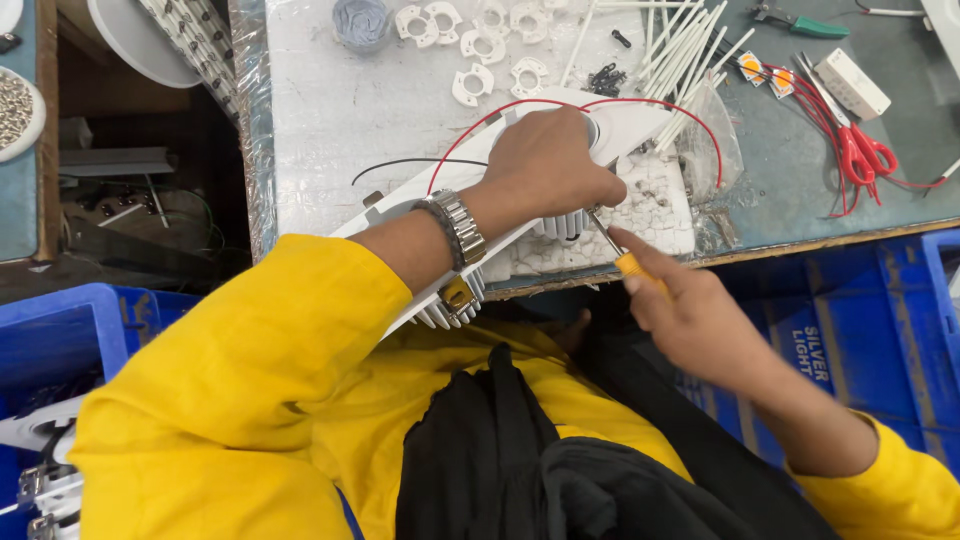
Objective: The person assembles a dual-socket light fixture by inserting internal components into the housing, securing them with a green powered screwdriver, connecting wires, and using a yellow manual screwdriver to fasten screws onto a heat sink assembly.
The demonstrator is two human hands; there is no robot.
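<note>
The left hand (pixel 550 160) presses down, fingers curled, on a white light fixture (pixel 630 130) lying at the bench's near edge. Just right of it, under that palm, a yellow-handled screwdriver (pixel 625 258) meets the fixture's finned underside, pinched in the right hand (pixel 695 315).

Bright, even overhead light, daylight-white, no harsh glare. White foam sheet (pixel 340 120) near the bench's far left edge runs close to blown out. Soft short shadow under the left hand (pixel 555 160). Gap left of the bench is dim, detail lost. Focus sharp at centre; yellow sleeve (pixel 230 400) slightly soft. Mild wide-angle stretch at corners.
</note>
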